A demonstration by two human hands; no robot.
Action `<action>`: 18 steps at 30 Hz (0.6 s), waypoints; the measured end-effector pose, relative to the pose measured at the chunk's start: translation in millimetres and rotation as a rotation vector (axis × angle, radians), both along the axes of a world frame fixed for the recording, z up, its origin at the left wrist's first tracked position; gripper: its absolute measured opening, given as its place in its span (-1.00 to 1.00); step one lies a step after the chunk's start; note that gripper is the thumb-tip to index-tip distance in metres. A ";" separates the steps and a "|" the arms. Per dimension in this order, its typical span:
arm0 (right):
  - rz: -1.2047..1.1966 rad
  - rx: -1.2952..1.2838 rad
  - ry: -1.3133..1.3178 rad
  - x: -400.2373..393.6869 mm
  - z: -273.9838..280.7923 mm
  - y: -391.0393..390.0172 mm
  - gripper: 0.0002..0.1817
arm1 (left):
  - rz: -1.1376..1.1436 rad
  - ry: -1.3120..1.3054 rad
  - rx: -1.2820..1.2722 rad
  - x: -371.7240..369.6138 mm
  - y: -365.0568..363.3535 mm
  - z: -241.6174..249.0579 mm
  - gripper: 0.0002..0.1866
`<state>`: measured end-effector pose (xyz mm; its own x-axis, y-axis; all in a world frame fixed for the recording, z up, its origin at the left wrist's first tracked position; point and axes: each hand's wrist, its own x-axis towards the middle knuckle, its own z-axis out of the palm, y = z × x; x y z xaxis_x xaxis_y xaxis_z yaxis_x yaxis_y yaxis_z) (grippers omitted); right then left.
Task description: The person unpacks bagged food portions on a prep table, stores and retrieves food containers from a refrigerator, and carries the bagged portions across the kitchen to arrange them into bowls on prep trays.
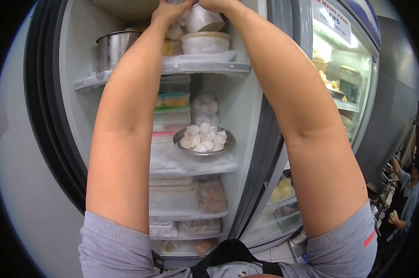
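Both my arms reach up into an open freezer, and the top edge of the view cuts off my hands. My left hand [172,11] is closed around something I cannot make out, with clear plastic beside it. My right hand [218,4] grips the upper edge of a tilted white bowl [204,19]. Under the bowl is a round, frosted tub [206,43] on the upper shelf. Clear bags [174,32] lie left of the bowl, below my left hand. A deep steel pot [115,48] stands farther left on the same shelf.
On the shelf below, a metal dish [205,150] of white balls projects past stacked lidded boxes [172,99]. Lower shelves hold frosted packs [211,194]. A lit glass-door fridge [350,74] stands at the right. Another person [406,194] is at the far right.
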<state>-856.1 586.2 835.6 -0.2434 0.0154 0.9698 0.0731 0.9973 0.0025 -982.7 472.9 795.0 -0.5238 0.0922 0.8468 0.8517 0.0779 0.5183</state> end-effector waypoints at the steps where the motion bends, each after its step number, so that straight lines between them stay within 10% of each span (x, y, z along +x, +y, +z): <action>1: -0.070 0.023 -0.136 0.9 -1.8 0.1 -0.52 | -0.003 0.000 -0.009 1.7 -6.7 -2.2 0.35; 4: -0.283 0.095 -0.547 1.7 -8.5 7.1 -0.05 | 0.048 0.035 0.007 9.7 -14.6 -10.6 0.19; 18: -0.356 0.015 -0.105 70.0 -15.6 -47.3 -0.30 | 0.136 -0.006 0.121 -15.1 -13.9 -10.5 -0.19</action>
